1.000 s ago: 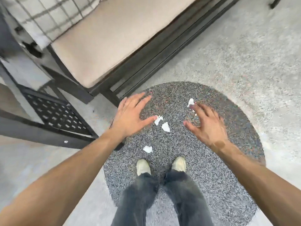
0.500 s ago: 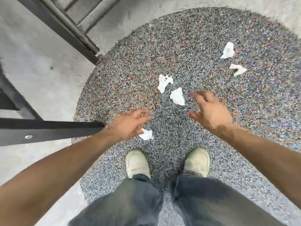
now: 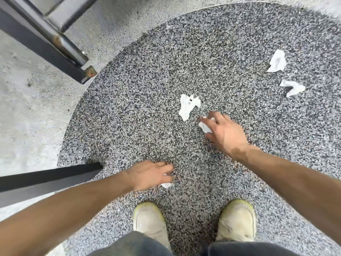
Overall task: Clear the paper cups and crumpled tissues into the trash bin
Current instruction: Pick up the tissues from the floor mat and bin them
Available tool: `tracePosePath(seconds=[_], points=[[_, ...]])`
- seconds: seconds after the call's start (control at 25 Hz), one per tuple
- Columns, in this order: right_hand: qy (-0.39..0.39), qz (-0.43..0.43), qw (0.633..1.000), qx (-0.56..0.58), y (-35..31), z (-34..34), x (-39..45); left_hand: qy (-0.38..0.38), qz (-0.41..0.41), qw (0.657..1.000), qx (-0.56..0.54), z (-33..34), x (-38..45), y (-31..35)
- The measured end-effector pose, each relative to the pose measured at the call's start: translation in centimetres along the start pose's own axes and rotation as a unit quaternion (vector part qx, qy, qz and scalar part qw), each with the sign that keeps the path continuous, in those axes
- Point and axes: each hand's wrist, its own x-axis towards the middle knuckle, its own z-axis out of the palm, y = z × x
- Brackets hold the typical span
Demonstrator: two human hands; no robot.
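Observation:
Several crumpled white tissues lie on a round speckled grey rug (image 3: 147, 100). My right hand (image 3: 224, 133) is down on the rug with its fingers closed around one tissue (image 3: 205, 126). My left hand (image 3: 150, 174) covers a small tissue (image 3: 167, 185) near my feet, fingers curled over it; only a corner shows. A larger tissue (image 3: 188, 106) lies just beyond my right fingers. Two more tissues (image 3: 276, 61) (image 3: 293, 87) rest at the far right. No paper cup or trash bin is in view.
Dark metal furniture legs (image 3: 55, 43) stand at the upper left, and a black bar (image 3: 48, 180) reaches the rug's left edge. Pale concrete floor (image 3: 27, 111) surrounds the rug. My two light shoes (image 3: 149, 218) (image 3: 238, 218) stand at the bottom.
I have bent lower, so the rug looks nearer. My right hand moved forward and closed on the tissue it hovered by. My left hand slid over the small tissue by my feet.

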Motion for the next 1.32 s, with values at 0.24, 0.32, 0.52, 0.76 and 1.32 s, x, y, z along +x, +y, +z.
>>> tracePosePath(seconds=[0.24,0.32,0.52,0.76,1.32], points=[[0.025,0.072,0.982,0.170,1.1,-0.8,0.4,0.151,-0.078,0.981,-0.093,-5.3,2.0,-1.3],[0.069,0.106,0.965,0.232,2.8,-2.0,0.7,0.236,-0.109,0.955,-0.145,-9.6,4.2,-2.6],[0.191,0.214,0.916,0.280,10.7,-5.6,0.7,0.197,-0.169,0.956,-0.139,-17.0,9.6,-4.6],[0.151,0.316,0.917,0.190,17.3,-6.1,-2.3,0.079,-0.182,0.980,0.007,-16.8,12.1,-6.0],[0.142,0.361,0.893,0.228,20.7,-7.8,-0.8,0.130,-0.088,0.986,-0.048,-23.9,18.4,-3.7]])
